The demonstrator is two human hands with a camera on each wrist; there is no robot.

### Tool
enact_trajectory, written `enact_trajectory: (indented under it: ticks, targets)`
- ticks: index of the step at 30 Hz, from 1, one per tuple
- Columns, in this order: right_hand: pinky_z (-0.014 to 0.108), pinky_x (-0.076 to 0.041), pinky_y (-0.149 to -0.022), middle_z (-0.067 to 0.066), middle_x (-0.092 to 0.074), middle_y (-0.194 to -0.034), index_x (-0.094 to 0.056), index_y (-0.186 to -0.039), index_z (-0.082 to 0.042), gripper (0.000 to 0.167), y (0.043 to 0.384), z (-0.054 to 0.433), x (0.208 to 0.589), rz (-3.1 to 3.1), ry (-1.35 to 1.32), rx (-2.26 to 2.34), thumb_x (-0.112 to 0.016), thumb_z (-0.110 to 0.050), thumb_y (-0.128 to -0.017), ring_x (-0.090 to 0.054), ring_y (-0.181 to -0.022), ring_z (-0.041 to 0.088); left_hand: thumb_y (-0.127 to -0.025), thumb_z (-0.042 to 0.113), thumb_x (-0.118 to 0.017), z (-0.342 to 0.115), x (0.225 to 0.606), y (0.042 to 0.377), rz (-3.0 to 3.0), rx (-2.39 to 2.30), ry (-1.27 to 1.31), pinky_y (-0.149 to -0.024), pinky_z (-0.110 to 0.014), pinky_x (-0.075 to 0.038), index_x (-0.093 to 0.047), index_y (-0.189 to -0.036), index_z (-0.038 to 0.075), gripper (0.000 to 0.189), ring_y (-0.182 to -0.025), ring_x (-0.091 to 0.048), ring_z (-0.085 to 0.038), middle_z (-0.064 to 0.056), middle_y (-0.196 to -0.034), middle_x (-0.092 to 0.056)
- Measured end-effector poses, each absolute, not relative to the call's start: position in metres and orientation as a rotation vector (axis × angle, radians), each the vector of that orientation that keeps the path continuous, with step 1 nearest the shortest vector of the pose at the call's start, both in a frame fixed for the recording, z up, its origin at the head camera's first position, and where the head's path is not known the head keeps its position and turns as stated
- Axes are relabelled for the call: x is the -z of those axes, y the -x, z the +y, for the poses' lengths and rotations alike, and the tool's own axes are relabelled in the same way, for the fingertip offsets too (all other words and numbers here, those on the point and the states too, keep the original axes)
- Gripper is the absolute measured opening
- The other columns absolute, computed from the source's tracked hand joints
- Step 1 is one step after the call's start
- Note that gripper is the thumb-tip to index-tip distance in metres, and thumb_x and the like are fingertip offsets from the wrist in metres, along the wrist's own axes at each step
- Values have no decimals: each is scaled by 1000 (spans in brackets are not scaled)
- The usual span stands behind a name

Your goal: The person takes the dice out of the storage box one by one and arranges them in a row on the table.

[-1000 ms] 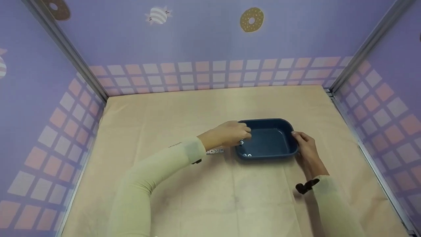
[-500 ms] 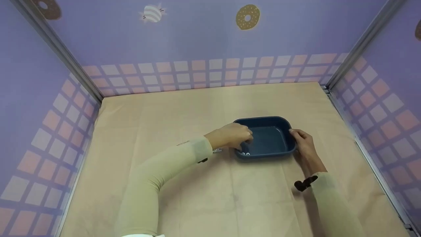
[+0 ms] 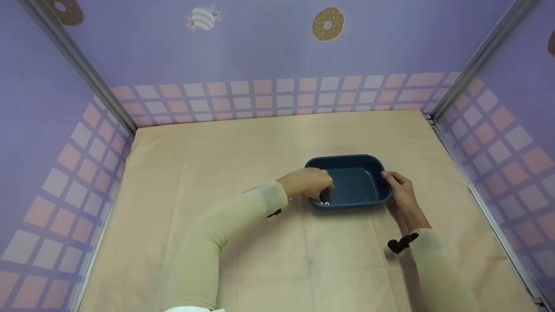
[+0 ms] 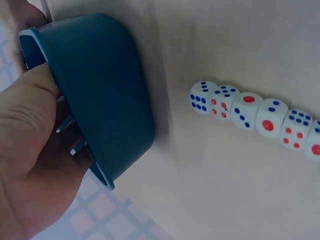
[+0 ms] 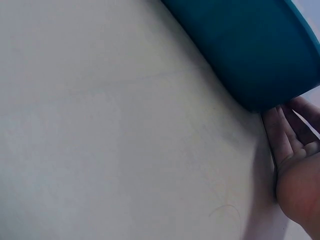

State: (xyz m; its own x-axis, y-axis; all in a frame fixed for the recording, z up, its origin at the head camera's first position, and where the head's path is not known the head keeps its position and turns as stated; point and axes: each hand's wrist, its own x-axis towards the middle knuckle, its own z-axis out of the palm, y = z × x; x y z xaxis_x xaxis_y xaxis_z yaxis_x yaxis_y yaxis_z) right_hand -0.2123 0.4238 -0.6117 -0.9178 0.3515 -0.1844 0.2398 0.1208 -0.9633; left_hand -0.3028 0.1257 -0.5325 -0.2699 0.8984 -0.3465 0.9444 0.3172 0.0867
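Observation:
A dark blue plastic tub (image 3: 355,204) stands right of the middle on the cloth-covered table. My left hand (image 3: 310,181) reaches over its left end, fingers pointing down inside. White dice (image 3: 325,203) lie at the tub's near left corner, right at those fingertips. Whether the fingers pinch a die I cannot tell. With the thumb on the rim and the fingers along the outer wall, my right hand (image 3: 401,190) holds the right end. In the left wrist view, a row of several white dice (image 4: 248,111) with red and blue pips lies outside the tub, touching end to end.
A pale cloth (image 3: 260,147) covers the table. Lilac printed panels (image 3: 269,47) close off the back and both sides, with metal posts (image 3: 481,52) at the corners. A small dark device (image 3: 403,243) sits on the right wrist.
My left hand has moved slightly right and lower, toward the tub's near left corner. A die seen under its fingers earlier is out of sight. The right hand keeps its hold.

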Motion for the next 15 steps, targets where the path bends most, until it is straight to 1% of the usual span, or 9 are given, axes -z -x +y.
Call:
enact_trajectory:
  ticks: [5, 9, 11, 15]
  targets:
    - [19, -53, -86, -2, -67, -119, -66, -133, 0, 58, 212, 423, 612, -2281, 600, -1932, -68, -50, -102, -62, -105, 11, -98, 17, -78, 126, 538, 304, 2237, 109, -1595, -79, -31, -57, -78, -111, 15, 14, -86, -65, -14, 2, -98, -72]
    - [19, -54, -85, 0, -67, -120, -66, -134, 0, 59, 212, 424, 611, -2284, 593, -1932, -67, -50, -103, -62, -104, 11, -99, 12, -75, 127, 539, 303, 2228, 68, -1557, -77, -30, -57, -78, -109, 14, 11, -83, -64, -13, 3, -96, -72]
    - [20, -54, -85, 2, -66, -121, -64, -135, 1, 61, 211, 425, 611, -2280, 583, -1939, -66, -51, -103, -63, -104, 12, -99, 12, -75, 128, 539, 302, 2227, 57, -1559, -76, -29, -57, -79, -108, 15, 10, -82, -64, -12, 3, -95, -73]
    - [20, -55, -85, 5, -65, -124, -63, -137, 2, 63, 210, 425, 612, -2265, 568, -1977, -66, -50, -104, -63, -105, 12, -99, 16, -75, 130, 538, 300, 2220, 22, -1586, -77, -28, -57, -81, -106, 14, 9, -82, -65, -11, 3, -95, -74]
